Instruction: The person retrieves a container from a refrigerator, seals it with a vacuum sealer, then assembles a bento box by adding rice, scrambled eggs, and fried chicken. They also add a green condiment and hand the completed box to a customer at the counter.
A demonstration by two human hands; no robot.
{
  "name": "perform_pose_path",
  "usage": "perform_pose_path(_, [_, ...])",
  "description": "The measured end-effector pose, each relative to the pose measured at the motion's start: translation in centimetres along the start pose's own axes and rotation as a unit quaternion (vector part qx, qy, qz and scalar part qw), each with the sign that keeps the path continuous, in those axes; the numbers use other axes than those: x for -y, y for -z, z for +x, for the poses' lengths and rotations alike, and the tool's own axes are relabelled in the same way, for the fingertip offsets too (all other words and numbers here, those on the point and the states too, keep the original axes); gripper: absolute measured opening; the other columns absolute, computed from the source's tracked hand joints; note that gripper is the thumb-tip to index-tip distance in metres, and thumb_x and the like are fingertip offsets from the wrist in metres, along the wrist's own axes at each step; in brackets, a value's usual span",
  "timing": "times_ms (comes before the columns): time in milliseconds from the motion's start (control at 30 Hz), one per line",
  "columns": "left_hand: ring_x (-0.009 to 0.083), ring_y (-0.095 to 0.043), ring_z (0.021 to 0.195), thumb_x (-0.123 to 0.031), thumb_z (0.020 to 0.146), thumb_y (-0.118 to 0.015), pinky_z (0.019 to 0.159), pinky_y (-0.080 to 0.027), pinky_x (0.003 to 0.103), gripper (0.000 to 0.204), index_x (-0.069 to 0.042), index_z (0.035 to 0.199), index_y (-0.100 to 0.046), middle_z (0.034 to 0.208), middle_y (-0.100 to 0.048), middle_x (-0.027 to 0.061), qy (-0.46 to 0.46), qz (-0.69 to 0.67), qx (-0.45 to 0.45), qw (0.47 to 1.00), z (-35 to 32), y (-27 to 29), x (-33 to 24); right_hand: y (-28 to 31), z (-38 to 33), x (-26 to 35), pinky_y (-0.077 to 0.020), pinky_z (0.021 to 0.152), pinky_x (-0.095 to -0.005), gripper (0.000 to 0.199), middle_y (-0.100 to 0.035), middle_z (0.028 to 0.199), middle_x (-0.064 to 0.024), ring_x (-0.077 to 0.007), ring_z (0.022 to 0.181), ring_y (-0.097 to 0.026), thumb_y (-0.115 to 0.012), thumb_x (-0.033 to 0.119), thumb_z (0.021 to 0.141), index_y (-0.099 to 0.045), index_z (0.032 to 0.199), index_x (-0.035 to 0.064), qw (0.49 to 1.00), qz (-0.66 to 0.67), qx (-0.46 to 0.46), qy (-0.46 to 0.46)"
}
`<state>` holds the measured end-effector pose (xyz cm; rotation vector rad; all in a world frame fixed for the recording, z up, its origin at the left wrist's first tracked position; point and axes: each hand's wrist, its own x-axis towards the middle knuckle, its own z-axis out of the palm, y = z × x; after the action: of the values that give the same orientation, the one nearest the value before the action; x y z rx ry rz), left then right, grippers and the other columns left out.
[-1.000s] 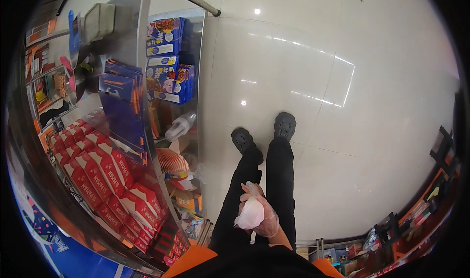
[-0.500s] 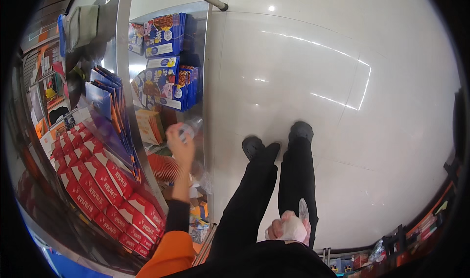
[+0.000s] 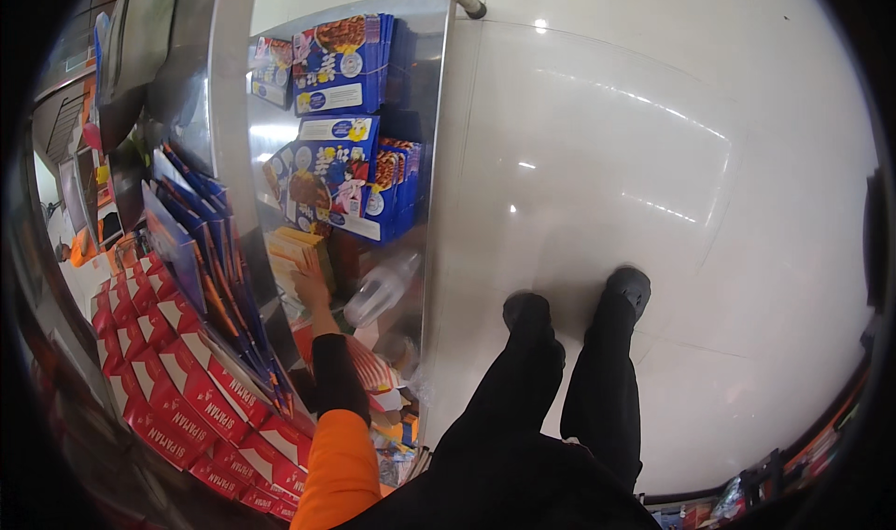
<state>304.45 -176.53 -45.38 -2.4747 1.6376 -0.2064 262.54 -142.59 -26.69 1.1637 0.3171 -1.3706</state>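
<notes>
Fingertips (image 3: 303, 271) of left hand (image 3: 311, 289) laid against the lower edge of the yellow packs (image 3: 297, 250). Touching for certain; clenched on a pack or merely resting flat, cannot tell, since the back of the hand hides the grip. Black cuff (image 3: 334, 381) and orange sleeve (image 3: 341, 465) run down and away from the yellow packs toward the lower edge. Right hand not in view.

Clear plastic bottle (image 3: 381, 289) lying tilted just right of the yellow packs, near the hand, apart from it. Blue boxes (image 3: 341, 189) directly above the yellow packs; a second stack of blue boxes (image 3: 338, 63) higher up. Red cartons (image 3: 177, 390) in rows well left of and below the yellow packs. Steel shelf panel (image 3: 437, 157) upright to their right, glossy white floor (image 3: 653, 203) beyond it, two black shoes (image 3: 527, 311) standing there.

Judgement: reach into the shelf at the contact stage, nothing lifted clear. Taking one pack calls for closing thumb and fingers on a single edge and drawing it straight out, clear of the bottle.
</notes>
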Motion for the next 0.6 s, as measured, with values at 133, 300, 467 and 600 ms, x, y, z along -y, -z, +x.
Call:
perform_pose_path(133, [0.0433, -0.058, 0.1, -0.013, 0.094, -0.039, 0.084, -0.047, 0.05, 0.032, 0.006, 0.118, -0.049, 0.11, -0.058, 0.0304, 0.072, 0.002, 0.001, 0.997, -6.2, 8.9, -10.1, 0.2, 0.6, -0.8, -0.0448, 0.05, -0.0342, 0.048, -0.059, 0.077, -0.0111, -0.0264, 0.065, -0.057, -0.043, 0.053, 0.091, -0.053, 0.109, 0.0094, 1.0, -0.022, 0.002, -0.016])
perform_pose_path(300, [0.0369, -0.049, 0.118, -0.006, 0.092, -0.041, 0.101, -0.039, 0.042, 0.039, 0.011, 0.128, -0.041, 0.127, -0.05, 0.0273, -0.023, 0.057, 0.006, 0.998, -10.6, 12.6, -11.4, -0.8, -2.0, -1.1, -0.0459, 0.05, -0.034, 0.048, -0.059, 0.078, -0.0106, -0.0263, 0.067, -0.059, -0.043, 0.052, 0.091, -0.053, 0.11, 0.0092, 0.999, -0.029, 0.027, -0.021])
perform_pose_path(467, [0.0329, -0.039, 0.131, -0.006, 0.094, -0.037, 0.111, -0.028, 0.038, 0.047, 0.009, 0.137, -0.028, 0.142, -0.035, 0.0256, -0.181, 0.093, -0.001, 0.979, -14.1, 11.4, -9.5, -2.4, -6.1, -0.2, -0.0469, 0.051, -0.0339, 0.048, -0.06, 0.079, -0.0101, -0.0262, 0.069, -0.06, -0.043, 0.052, 0.091, -0.053, 0.111, 0.0089, 0.997, -0.045, 0.047, -0.03])
perform_pose_path(600, [0.0311, -0.034, 0.134, -0.008, 0.093, -0.037, 0.114, -0.023, 0.038, 0.053, 0.008, 0.141, -0.021, 0.147, -0.027, 0.0248, -0.279, 0.139, 0.007, 0.95, -16.8, 12.5, -11.9, -2.8, -9.8, 1.1, -0.0478, 0.052, -0.0338, 0.048, -0.061, 0.08, -0.0097, -0.0262, 0.07, -0.061, -0.044, 0.052, 0.091, -0.053, 0.111, 0.0087, 0.997, -0.042, 0.069, -0.009])
